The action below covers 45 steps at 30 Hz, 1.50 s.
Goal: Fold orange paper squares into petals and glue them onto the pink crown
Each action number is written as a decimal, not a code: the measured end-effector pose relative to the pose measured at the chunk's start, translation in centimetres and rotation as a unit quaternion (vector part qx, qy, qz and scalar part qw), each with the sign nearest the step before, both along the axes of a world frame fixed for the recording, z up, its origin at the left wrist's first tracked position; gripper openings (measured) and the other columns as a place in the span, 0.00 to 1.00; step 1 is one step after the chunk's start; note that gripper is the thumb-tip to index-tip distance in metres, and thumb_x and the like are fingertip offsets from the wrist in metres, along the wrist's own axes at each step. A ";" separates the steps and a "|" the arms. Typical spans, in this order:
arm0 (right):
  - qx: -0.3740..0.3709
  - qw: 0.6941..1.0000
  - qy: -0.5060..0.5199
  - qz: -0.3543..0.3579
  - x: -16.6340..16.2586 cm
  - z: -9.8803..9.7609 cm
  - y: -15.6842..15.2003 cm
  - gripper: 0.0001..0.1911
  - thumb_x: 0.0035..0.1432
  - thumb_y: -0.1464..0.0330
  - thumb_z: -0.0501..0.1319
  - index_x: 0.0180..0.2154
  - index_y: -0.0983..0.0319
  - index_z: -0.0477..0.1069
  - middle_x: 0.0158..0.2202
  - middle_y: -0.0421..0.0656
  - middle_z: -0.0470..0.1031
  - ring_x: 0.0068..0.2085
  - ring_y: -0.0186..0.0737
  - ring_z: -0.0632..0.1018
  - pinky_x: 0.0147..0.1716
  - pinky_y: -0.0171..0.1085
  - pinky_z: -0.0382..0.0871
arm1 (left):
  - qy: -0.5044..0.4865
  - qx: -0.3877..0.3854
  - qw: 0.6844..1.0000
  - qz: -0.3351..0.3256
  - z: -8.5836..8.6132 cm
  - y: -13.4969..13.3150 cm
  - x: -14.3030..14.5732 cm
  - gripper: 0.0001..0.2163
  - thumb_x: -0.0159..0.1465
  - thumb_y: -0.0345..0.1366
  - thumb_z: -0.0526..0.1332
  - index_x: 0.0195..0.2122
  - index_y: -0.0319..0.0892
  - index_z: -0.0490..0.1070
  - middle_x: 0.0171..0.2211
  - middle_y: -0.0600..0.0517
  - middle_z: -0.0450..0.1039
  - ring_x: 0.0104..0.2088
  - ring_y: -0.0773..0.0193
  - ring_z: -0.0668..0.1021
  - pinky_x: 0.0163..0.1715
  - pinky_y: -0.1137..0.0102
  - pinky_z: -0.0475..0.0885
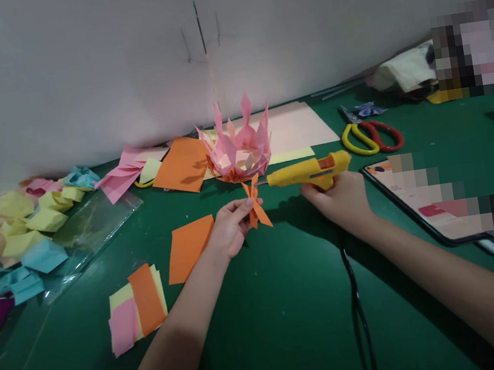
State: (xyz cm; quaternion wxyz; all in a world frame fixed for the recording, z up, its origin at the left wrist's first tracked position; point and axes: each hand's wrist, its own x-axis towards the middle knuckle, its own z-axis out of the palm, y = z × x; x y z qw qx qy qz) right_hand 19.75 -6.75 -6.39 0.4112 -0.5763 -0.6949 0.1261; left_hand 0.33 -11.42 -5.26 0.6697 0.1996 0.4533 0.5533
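My left hand (234,226) pinches a small folded orange paper piece (256,205), shaped like a bow with pointed ends. In my right hand (344,202) is a yellow hot glue gun (307,170), my fingers closed round its handle. Its nozzle points left and reaches the upper part of the orange piece; whether it touches I cannot tell. Just behind stands a pink folded paper crown-like ring (242,149) with upright points. A square orange sheet (187,251) lies beside my left hand.
Scissors (371,137) with yellow and red handles lie at the right, above a tablet (428,202). A black cord (354,292) runs to the front edge. Several folded papers (22,222) pile up at the left, near cut paper strips (148,300). A white wall (119,62) closes the back.
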 end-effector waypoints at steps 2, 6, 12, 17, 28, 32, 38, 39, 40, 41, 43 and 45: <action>-0.005 1.000 0.004 -0.008 0.0 0.0 0.0 0.15 0.42 0.63 0.57 0.14 0.57 0.52 0.11 0.37 0.55 0.15 0.34 0.61 0.18 0.36 0.55 | 0.002 0.000 1.000 -0.001 0.0 0.0 0.0 0.11 0.44 0.33 0.73 0.21 0.36 0.71 0.26 0.49 0.79 0.21 0.72 0.74 0.21 0.77 0.69; -0.006 1.000 0.018 -0.023 0.0 0.0 0.0 0.14 0.41 0.63 0.57 0.14 0.57 0.53 0.11 0.37 0.55 0.16 0.35 0.62 0.18 0.37 0.55 | 0.007 -0.004 1.000 -0.001 0.0 -0.1 0.0 0.11 0.44 0.33 0.73 0.21 0.36 0.71 0.25 0.50 0.78 0.21 0.72 0.74 0.21 0.76 0.69; 0.008 1.000 0.021 -0.012 0.1 0.1 0.1 0.14 0.43 0.64 0.57 0.15 0.57 0.53 0.10 0.37 0.55 0.16 0.36 0.63 0.18 0.37 0.56 | 0.002 -0.001 1.000 0.001 0.3 -0.1 0.1 0.09 0.47 0.31 0.71 0.21 0.36 0.71 0.25 0.50 0.78 0.20 0.72 0.73 0.20 0.76 0.69; 0.017 1.000 0.012 -0.003 0.1 0.0 0.0 0.15 0.43 0.64 0.57 0.14 0.57 0.52 0.10 0.37 0.55 0.15 0.36 0.63 0.17 0.37 0.56 | -0.001 -0.009 1.000 0.006 0.3 -0.1 0.1 0.08 0.49 0.31 0.70 0.21 0.36 0.71 0.26 0.49 0.79 0.20 0.72 0.73 0.21 0.76 0.69; 0.040 0.999 -0.024 0.019 0.1 -0.5 0.0 0.13 0.41 0.61 0.56 0.14 0.57 0.55 0.12 0.39 0.61 0.16 0.38 0.67 0.18 0.36 0.57 | -0.019 -0.020 0.999 0.032 0.2 0.1 0.1 0.06 0.53 0.29 0.68 0.23 0.36 0.72 0.24 0.52 0.77 0.22 0.72 0.75 0.24 0.77 0.70; 0.044 0.999 -0.024 0.008 0.0 -0.7 -0.1 0.14 0.41 0.61 0.57 0.14 0.57 0.54 0.11 0.39 0.61 0.16 0.38 0.68 0.18 0.36 0.57 | -0.033 -0.025 0.998 0.042 0.2 0.2 0.1 0.05 0.53 0.28 0.67 0.24 0.36 0.72 0.24 0.53 0.77 0.22 0.73 0.75 0.24 0.78 0.70; 0.054 0.998 -0.015 0.012 0.0 -0.8 -0.2 0.14 0.41 0.60 0.57 0.14 0.57 0.56 0.12 0.39 0.63 0.17 0.39 0.69 0.18 0.36 0.59 | -0.039 -0.023 0.998 0.040 0.1 0.2 0.0 0.05 0.53 0.29 0.68 0.25 0.36 0.72 0.24 0.53 0.77 0.22 0.73 0.76 0.24 0.79 0.70; 0.059 0.998 -0.019 0.017 0.1 -0.8 -0.2 0.14 0.41 0.60 0.57 0.15 0.57 0.56 0.12 0.39 0.63 0.17 0.39 0.68 0.18 0.36 0.59 | -0.037 -0.022 0.998 0.039 0.1 0.2 0.0 0.05 0.53 0.29 0.68 0.24 0.36 0.72 0.24 0.53 0.76 0.23 0.73 0.76 0.25 0.78 0.70; 0.063 0.998 -0.023 0.022 0.1 -0.9 -0.2 0.14 0.41 0.60 0.57 0.15 0.57 0.56 0.12 0.39 0.62 0.17 0.38 0.68 0.19 0.36 0.59 | -0.034 -0.022 0.998 0.038 0.1 0.2 0.1 0.06 0.53 0.29 0.68 0.24 0.36 0.72 0.24 0.53 0.76 0.23 0.73 0.76 0.26 0.78 0.71; 0.066 0.997 -0.026 0.026 0.1 -0.9 -0.2 0.14 0.42 0.60 0.57 0.15 0.57 0.56 0.13 0.39 0.63 0.17 0.38 0.68 0.19 0.36 0.60 | -0.032 -0.023 0.999 0.037 0.2 0.2 0.1 0.06 0.53 0.29 0.68 0.24 0.36 0.72 0.24 0.53 0.77 0.23 0.73 0.76 0.26 0.78 0.71; 0.068 0.997 -0.028 0.023 0.1 -1.1 -0.1 0.12 0.42 0.60 0.57 0.16 0.57 0.57 0.14 0.40 0.64 0.18 0.39 0.70 0.20 0.37 0.61 | -0.028 -0.023 0.999 0.035 0.2 0.2 0.1 0.06 0.52 0.29 0.69 0.23 0.36 0.72 0.24 0.53 0.77 0.22 0.73 0.75 0.25 0.78 0.71; 0.065 0.998 -0.026 0.007 0.1 -1.1 -0.1 0.11 0.42 0.60 0.57 0.18 0.57 0.59 0.15 0.41 0.66 0.20 0.41 0.71 0.21 0.37 0.62 | -0.023 -0.023 0.999 0.031 0.2 0.2 0.0 0.07 0.51 0.29 0.69 0.23 0.36 0.71 0.24 0.52 0.77 0.22 0.73 0.75 0.25 0.78 0.71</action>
